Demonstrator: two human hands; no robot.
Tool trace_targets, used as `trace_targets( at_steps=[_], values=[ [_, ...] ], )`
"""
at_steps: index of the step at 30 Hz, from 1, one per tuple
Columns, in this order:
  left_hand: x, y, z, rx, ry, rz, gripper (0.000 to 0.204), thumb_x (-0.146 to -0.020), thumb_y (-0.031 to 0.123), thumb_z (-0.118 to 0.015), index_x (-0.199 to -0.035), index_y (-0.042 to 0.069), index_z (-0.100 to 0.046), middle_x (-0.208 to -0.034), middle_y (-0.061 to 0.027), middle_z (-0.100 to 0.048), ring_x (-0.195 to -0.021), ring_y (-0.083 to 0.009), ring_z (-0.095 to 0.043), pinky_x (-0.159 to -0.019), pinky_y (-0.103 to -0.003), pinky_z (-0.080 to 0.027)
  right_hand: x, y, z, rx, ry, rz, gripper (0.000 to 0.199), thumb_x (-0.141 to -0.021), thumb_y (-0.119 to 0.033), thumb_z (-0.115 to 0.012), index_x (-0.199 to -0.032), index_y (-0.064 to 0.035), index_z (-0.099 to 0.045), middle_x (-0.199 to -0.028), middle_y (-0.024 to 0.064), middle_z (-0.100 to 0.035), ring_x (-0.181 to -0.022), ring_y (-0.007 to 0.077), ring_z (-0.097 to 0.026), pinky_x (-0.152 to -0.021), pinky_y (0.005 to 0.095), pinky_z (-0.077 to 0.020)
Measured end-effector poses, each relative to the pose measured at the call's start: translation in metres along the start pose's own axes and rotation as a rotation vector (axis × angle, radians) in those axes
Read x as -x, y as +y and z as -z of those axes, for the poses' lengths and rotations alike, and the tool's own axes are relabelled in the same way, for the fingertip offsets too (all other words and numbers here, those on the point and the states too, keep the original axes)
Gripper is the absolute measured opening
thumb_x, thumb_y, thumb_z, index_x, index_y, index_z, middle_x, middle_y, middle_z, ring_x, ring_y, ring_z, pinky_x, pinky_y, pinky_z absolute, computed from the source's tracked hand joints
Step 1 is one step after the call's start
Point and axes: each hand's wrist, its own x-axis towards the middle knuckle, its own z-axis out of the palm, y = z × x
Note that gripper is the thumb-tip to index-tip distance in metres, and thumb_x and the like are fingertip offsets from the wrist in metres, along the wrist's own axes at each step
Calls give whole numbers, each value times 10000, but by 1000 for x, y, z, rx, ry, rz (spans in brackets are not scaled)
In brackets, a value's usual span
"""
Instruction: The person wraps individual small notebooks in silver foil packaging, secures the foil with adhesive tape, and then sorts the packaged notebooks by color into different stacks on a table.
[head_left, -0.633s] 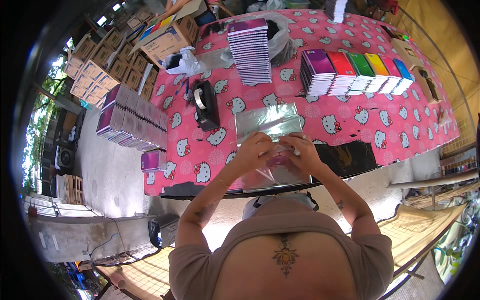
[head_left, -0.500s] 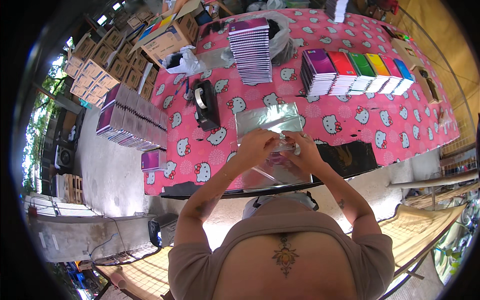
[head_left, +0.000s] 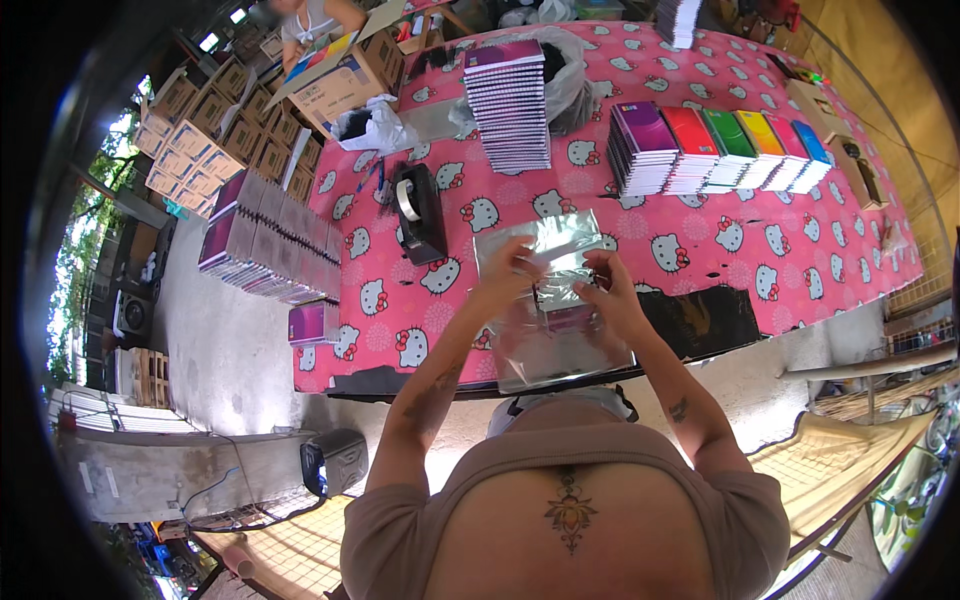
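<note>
Shiny clear plastic film (head_left: 545, 362) lies at the near edge of the table, with a purple-covered notebook (head_left: 572, 320) partly showing through it. My left hand (head_left: 508, 280) is over the film's left side, its fingers closed on a raised, glossy flap. Across from it, my right hand (head_left: 615, 298) has thumb and fingers curled at the film's right side, pinching its edge. Glare and slight blur hide the exact contact. A black tape dispenser (head_left: 424, 228) with a roll of tape stands to the left of the film.
A tall notebook stack (head_left: 507, 115) stands beyond the film. Several colourful notebook stacks (head_left: 690, 150) line the right. More stacked notebooks (head_left: 265, 235) stand at the left edge near cartons (head_left: 205, 140). Black sheeting (head_left: 705, 322) lies right of my hands. A person (head_left: 315, 25) is at the back.
My hands have moved apart from their close pinch over the film's middle. The left has lifted slightly with a flap, and more of the purple notebook shows. A person has come into view at the back.
</note>
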Motion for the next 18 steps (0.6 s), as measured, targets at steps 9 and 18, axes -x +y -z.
trace_targets(
  at_steps=[9, 18],
  values=[
    [3, -61, 167, 172, 668, 252, 318, -864, 257, -753, -1056, 24, -654, -695, 41, -493, -537, -52, -419, -504, -238, -415, 4, -5, -13, 40, 35, 23, 459, -847, -39, -733, -1253, -82, -523, -1173, 35, -529, -1067, 135, -505, -920, 293, -453],
    [37, -110, 162, 602, 672, 48, 120, -890, 105, -676, -871, -1, -728, -807, -70, -690, -684, -176, -641, -603, -296, -490, 2, -3, -16, 108, -1, 100, 403, -865, -46, -710, -1229, -75, -541, -1160, 46, -553, -1064, 150, -516, -940, 304, -434]
  ],
)
